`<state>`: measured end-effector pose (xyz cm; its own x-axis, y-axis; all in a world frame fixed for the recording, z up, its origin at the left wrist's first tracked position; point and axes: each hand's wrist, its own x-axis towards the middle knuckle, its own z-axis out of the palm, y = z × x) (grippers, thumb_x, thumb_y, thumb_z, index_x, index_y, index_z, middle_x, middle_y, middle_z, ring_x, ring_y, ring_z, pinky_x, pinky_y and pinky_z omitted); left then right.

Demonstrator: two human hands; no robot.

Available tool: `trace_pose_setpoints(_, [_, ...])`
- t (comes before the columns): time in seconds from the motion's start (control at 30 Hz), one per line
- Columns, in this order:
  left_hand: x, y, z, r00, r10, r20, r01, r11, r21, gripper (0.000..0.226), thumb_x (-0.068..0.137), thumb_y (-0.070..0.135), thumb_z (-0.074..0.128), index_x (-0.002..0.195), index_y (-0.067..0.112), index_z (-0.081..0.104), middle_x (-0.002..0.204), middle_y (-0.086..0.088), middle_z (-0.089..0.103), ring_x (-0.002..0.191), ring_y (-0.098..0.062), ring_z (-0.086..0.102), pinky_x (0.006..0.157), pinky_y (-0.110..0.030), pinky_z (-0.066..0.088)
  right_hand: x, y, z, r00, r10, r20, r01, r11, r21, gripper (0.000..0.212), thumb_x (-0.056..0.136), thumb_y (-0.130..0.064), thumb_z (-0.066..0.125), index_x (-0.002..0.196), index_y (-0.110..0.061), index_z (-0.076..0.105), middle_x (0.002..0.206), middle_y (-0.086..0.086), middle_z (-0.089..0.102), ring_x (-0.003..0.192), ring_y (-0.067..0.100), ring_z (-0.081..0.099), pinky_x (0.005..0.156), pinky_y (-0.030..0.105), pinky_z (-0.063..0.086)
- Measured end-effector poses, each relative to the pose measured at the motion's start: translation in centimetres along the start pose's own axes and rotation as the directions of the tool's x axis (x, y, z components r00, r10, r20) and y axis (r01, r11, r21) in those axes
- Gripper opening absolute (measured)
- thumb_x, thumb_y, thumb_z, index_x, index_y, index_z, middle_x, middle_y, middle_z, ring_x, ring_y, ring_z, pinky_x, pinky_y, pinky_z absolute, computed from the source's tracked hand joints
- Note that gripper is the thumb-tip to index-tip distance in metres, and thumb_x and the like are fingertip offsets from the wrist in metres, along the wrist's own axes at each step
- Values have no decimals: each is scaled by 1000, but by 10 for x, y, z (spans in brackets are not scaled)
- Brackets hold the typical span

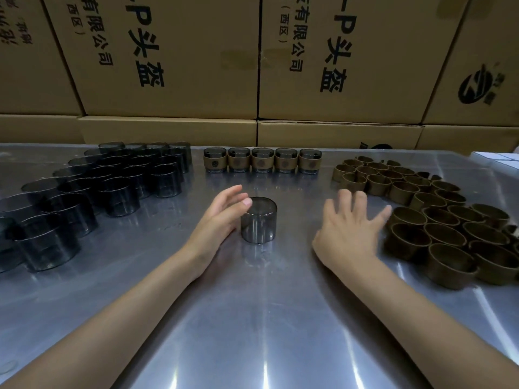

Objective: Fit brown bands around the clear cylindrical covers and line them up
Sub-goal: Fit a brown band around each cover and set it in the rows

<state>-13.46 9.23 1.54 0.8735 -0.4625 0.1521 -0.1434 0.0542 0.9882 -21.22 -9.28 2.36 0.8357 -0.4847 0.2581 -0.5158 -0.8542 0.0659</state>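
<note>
One smoky clear cylindrical cover [259, 223] stands alone on the metal table [252, 318], closed end up. My left hand [217, 220] rests beside it on its left, thumb tip touching its top rim, fingers apart. Spread open and holding nothing, my right hand [349, 226] hovers over the table with its fingertips next to the pile of brown bands [438, 220] on the right. Several bare covers [112, 181] are grouped at the left. A row of several banded covers [262, 160] stands at the back centre.
Stacked cardboard boxes [174, 66] with printed characters form a wall right behind the table's far edge. A white object [502, 157] pokes in at the far right edge.
</note>
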Motion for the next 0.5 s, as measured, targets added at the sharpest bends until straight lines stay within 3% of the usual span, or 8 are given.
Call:
trace_pose_setpoints(0.13, [0, 0, 0, 1000, 1, 0, -1, 1000, -10, 47, 73, 44, 60, 119, 39, 52, 132, 14, 56, 128, -8, 50, 115, -42, 32, 3, 16, -1, 980, 155, 128, -148, 987, -65, 55, 94, -26, 45, 146, -19, 29, 151, 11, 10, 141, 35, 4, 107, 71, 13])
trace_pose_setpoints(0.27, [1, -2, -1, 1000, 6, 0, -6, 1000, -16, 46, 73, 44, 62, 118, 39, 55, 131, 13, 57, 127, -10, 51, 115, -43, 33, 2, 16, -3, 971, 165, 171, -164, 986, -22, 45, 96, -24, 43, 140, -17, 36, 143, 12, 22, 133, 36, 20, 99, 57, 32])
trace_pose_setpoints(0.4, [2, -2, -3, 1000, -1, 8, 2, 999, -34, 48, 69, 51, 64, 116, 40, 58, 130, 10, 59, 124, -13, 55, 114, -43, 34, -3, 9, -2, 999, -38, -37, 40, 997, 63, 30, 92, -17, 46, 122, -12, 46, 129, 12, 35, 115, 32, 38, 80, 38, 37])
trace_pose_setpoints(0.5, [3, -4, -3, 1000, -2, 20, 3, 999, -46, 43, 76, 48, 60, 118, 37, 58, 129, 7, 61, 118, -11, 60, 112, -39, 37, -6, 2, 1, 929, -325, -175, 353, 922, 158, 31, 92, -11, 47, 122, -12, 50, 134, 7, 38, 112, 25, 44, 70, 28, 33])
